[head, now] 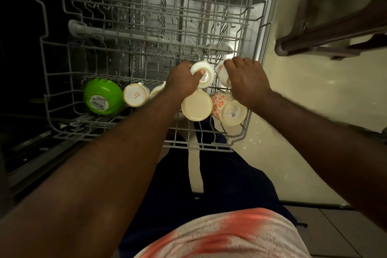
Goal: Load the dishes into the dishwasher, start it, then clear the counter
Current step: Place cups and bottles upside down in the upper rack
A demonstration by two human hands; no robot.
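Currently upside down near the right edge of the rack: white cup, gripped by left hand, thumb pressed on its base, fingers curled round its far side. Just beside it, against the rack's right edge, second cup, mostly hidden under right hand, fingers curled over it. Toward the near right corner, cream cup and flowered mug, bottoms up, touching. Further left along the same row: half-hidden cup, printed cup, green bowl with barcode sticker, all inverted. Past the rack's right edge, pale floor and brown chair.
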